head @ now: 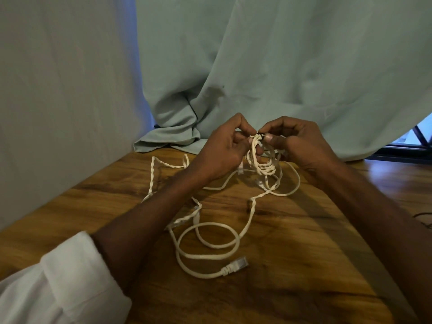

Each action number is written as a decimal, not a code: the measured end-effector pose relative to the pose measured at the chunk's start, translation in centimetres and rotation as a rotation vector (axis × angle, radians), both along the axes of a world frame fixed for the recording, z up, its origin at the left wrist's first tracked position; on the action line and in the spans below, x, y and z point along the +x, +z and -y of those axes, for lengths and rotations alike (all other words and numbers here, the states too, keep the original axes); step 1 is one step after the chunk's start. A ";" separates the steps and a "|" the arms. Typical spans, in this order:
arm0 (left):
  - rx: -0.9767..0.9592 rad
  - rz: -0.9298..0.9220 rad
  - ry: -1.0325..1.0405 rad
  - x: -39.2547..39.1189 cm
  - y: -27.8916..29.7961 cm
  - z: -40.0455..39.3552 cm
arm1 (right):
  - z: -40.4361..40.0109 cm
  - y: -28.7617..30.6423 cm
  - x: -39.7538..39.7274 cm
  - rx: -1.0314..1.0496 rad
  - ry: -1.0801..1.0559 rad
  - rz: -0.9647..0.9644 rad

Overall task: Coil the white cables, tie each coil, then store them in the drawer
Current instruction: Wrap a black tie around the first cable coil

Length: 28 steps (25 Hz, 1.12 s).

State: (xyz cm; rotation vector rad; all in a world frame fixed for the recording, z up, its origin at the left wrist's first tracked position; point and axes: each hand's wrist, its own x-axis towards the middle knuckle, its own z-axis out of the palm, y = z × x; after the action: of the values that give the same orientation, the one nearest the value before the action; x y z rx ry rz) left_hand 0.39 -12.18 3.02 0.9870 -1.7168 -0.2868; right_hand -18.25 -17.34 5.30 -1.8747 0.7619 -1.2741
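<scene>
Tying: a small coil (263, 160) of white cable is held up just above the far middle of the table (292, 253), a thin dark tie (257, 132) pinched at its top.
Left hand (222, 150): fingers curled, thumb and forefinger nipping the left end of the tie and the top of the coil.
Right hand (294, 141): fingers bent inward, thumb and fingertips gripping the tie's right end against the bundle.
Loose cable (210, 244): a second white lead lies uncoiled nearer the person, looping on the wood, its plug (236, 265) at the near end.
Twisted strand (153, 176): runs off to the left of the hands, kinked and flat on the table.
Step in hand: by the look of it, binding the first coil; the rest is not yet wound.
Next move: likely calls for twisting the tie snug without letting the loops spring apart.
Drawer: not in view.
Backdrop: a pale green curtain (280, 66) hangs at the far edge.
</scene>
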 end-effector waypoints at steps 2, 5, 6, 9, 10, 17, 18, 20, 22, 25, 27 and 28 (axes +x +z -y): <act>-0.090 0.149 0.079 0.3 0.0 -0.1 | 0.1 -0.1 0.0 0.009 0.009 0.007; -0.176 0.307 0.127 1.0 0.3 0.0 | 0.1 -0.2 0.1 0.024 0.019 0.012; -0.183 0.329 0.132 1.2 0.4 0.1 | 0.1 -0.2 0.1 0.025 0.019 0.005; -0.225 0.389 0.157 1.3 0.6 0.0 | -0.1 -0.2 0.2 0.027 0.025 -0.013; -0.248 0.414 0.175 1.3 0.7 0.0 | -0.1 -0.3 0.3 0.031 0.026 -0.008; -0.341 0.533 0.315 1.4 0.9 0.2 | 0.0 -0.3 0.4 0.043 0.018 0.015; -0.351 0.520 0.323 1.4 0.8 0.2 | 0.0 -0.3 0.4 0.041 0.030 0.016; -0.349 0.443 0.310 1.3 0.8 0.2 | -0.1 -0.3 0.4 0.024 0.051 0.012; -0.311 0.360 0.277 1.3 0.8 0.2 | -0.1 -0.4 0.5 -0.002 0.054 0.019; -0.238 0.350 0.259 1.5 0.4 0.8 | 0.0 -0.4 0.5 -0.083 0.019 -0.006; -0.170 0.337 0.249 1.5 0.1 1.0 | 0.1 -0.7 0.7 -0.175 -0.016 -0.099; -0.134 0.335 0.249 1.5 0.0 1.1 | 0.0 -0.8 0.9 -0.203 -0.029 -0.148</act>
State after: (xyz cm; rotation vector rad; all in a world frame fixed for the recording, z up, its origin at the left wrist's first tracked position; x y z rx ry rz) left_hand 1.93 -13.24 3.05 1.1838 -1.8585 0.1633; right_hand -17.35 -17.38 4.48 -2.1475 0.7628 -1.2817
